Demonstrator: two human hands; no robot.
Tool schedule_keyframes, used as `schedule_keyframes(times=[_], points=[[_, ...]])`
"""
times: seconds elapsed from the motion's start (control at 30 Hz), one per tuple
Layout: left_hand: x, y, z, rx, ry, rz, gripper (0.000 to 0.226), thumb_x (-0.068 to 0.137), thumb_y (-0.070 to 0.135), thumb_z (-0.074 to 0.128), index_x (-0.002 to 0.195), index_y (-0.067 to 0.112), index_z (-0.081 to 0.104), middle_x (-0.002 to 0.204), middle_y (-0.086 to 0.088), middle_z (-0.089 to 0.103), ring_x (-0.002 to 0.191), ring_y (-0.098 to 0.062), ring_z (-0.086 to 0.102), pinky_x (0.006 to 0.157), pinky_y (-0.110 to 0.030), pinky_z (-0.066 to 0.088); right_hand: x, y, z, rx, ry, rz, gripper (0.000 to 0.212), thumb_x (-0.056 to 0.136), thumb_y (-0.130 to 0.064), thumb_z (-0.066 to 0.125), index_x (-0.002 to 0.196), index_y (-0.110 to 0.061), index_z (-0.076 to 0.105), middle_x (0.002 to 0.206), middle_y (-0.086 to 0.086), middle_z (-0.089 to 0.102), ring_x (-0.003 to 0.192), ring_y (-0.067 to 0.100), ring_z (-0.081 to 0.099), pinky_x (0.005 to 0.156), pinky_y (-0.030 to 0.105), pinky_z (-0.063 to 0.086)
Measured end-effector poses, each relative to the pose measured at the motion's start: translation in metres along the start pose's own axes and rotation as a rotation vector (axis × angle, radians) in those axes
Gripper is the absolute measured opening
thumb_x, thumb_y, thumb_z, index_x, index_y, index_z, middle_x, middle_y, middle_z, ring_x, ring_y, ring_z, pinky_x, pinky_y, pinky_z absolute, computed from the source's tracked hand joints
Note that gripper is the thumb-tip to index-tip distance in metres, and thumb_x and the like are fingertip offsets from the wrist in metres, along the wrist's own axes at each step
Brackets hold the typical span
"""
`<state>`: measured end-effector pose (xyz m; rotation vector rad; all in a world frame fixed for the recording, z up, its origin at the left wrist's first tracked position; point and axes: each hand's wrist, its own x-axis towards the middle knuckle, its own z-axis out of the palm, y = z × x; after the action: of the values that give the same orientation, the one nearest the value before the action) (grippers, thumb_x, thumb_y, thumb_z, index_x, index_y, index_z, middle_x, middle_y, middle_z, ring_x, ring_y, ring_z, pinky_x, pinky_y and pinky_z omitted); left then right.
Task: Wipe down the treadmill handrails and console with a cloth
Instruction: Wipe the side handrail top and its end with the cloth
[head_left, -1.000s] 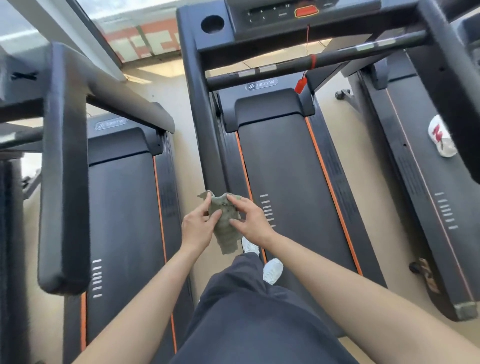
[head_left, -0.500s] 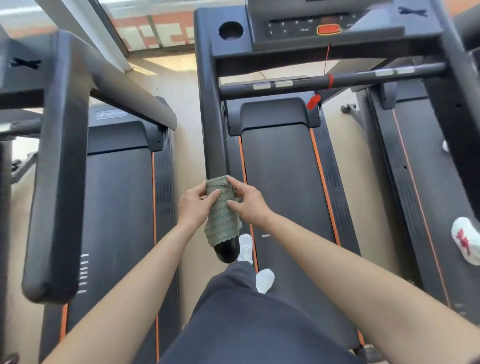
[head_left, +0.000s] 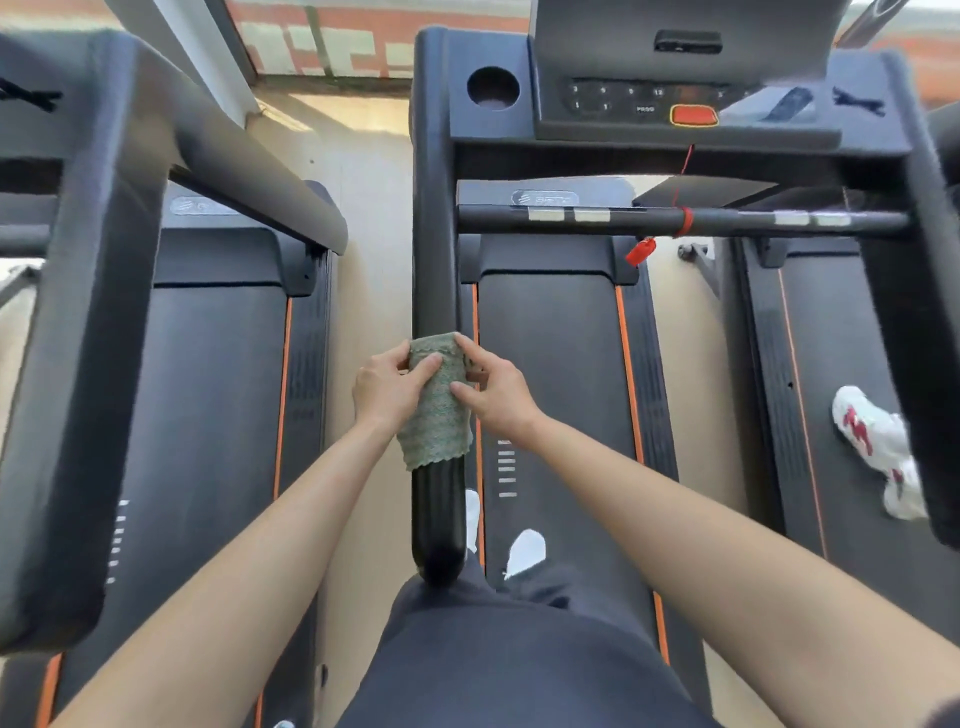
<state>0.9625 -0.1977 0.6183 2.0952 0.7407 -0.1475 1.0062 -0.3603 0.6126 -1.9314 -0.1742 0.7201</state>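
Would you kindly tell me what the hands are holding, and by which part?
Both hold the green cloth draped over the handrail: the left hand grips its upper left side, the right hand pinches its upper right edge.

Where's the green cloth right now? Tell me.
In the head view, centre frame: the cloth is draped over the left handrail, held between the left hand and right hand.

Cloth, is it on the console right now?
No, the cloth lies over the handrail, held by the left hand and right hand, short of the console.
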Motion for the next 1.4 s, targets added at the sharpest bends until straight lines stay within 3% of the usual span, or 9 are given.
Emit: schedule_keyframes(times=[0.17,0.3,0.4,0.53,0.63,0.8,0.9,1.07,1.4], points=[[0.011,0.010,0.003,-0.072,0.040,-0.035,0.030,0.090,0.051,0.068,0.115,0.036,0.073,0.097,0.012,0.073,0.091,-0.010,0.066,0.080,-0.028,0.046,0.026,-0.006,-0.015,-0.021,-0.051,-0.043,0.066,0.090,-0.008,0.068,0.149,-0.026,0.045,0.134,-0.005,0.060,0.111,0.009,0.064,0.098,0.021,0.050],[0.013,0.011,0.007,-0.121,0.075,-0.071,0.044,0.088,0.051,0.071,0.129,0.034,0.066,0.117,0.010,0.073,0.103,-0.011,0.070,0.090,-0.031,0.050,0.049,-0.011,-0.036,-0.105,0.119,-0.092,0.032,0.089,-0.015,0.069,0.121,-0.019,0.070,0.103,-0.004,0.072,0.087,0.011,0.068,0.090,0.035,0.057],[0.006,0.011,0.013,-0.156,0.160,-0.138,0.065,0.086,0.048,0.075,0.144,0.027,0.053,0.132,0.007,0.066,0.105,-0.011,0.068,0.095,-0.030,0.046,0.069,-0.024,-0.057,0.101,0.143,-0.011,0.019,0.092,-0.015,0.067,0.110,-0.010,0.072,0.088,0.003,0.073,0.075,0.015,0.071,0.076,0.037,0.060],[-0.014,0.016,0.026,-0.117,0.329,-0.115,0.047,0.085,0.037,0.077,0.127,0.024,0.061,0.123,0.002,0.062,0.108,-0.017,0.063,0.094,-0.035,0.050,0.081,-0.036,-0.075,0.356,0.189,0.108,0.031,0.093,-0.017,0.066,0.123,-0.013,0.062,0.087,0.002,0.069,0.077,0.019,0.071,0.070,0.030,0.058],[-0.034,0.024,0.038,-0.038,0.407,-0.122,0.041,0.084,0.037,0.077,0.122,0.026,0.066,0.117,0.003,0.063,0.108,-0.019,0.061,0.095,-0.042,0.051,0.073,-0.025,-0.073,-0.038,0.123,-0.219,0.024,0.089,-0.014,0.066,0.113,-0.018,0.068,0.083,-0.011,0.065,0.079,0.009,0.064,0.080,0.032,0.054],[-0.060,0.030,0.063,0.066,0.432,-0.221,0.058,0.077,0.050,0.079,0.131,0.038,0.062,0.122,0.007,0.067,0.111,-0.019,0.063,0.096,-0.041,0.051,0.083,0.000,-0.062,-0.610,-0.419,-0.935,0.049,0.081,-0.004,0.074,0.128,-0.012,0.064,0.137,0.007,0.058,0.127,0.031,0.051,0.107,0.043,0.044],[-0.063,0.039,0.070,0.087,0.491,-0.258,0.055,0.079,0.043,0.079,0.132,0.037,0.063,0.120,0.005,0.069,0.111,-0.022,0.064,0.094,-0.040,0.051,0.099,-0.003,-0.060,-0.812,-0.474,-1.145,0.051,0.080,-0.007,0.075,0.128,-0.014,0.063,0.142,0.007,0.055,0.133,0.032,0.046,0.108,0.047,0.042],[-0.058,0.054,0.072,0.140,0.508,-0.324,0.057,0.083,0.040,0.078,0.137,0.030,0.062,0.126,0.002,0.066,0.118,-0.023,0.060,0.095,-0.036,0.044,0.116,-0.022,-0.070,-0.897,-0.490,-1.155,0.050,0.084,-0.010,0.069,0.133,-0.015,0.060,0.147,0.009,0.049,0.138,0.033,0.040,0.115,0.048,0.033],[-0.039,0.073,0.073,0.211,0.536,-0.394,0.057,0.083,0.044,0.078,0.136,0.032,0.062,0.126,0.007,0.066,0.119,-0.021,0.060,0.091,-0.035,0.046,0.150,-0.033,-0.081,-0.861,-0.577,-1.188,0.062,0.074,-0.020,0.082,0.132,-0.018,0.061,0.141,0.003,0.055,0.135,0.031,0.044,0.107,0.045,0.043]])
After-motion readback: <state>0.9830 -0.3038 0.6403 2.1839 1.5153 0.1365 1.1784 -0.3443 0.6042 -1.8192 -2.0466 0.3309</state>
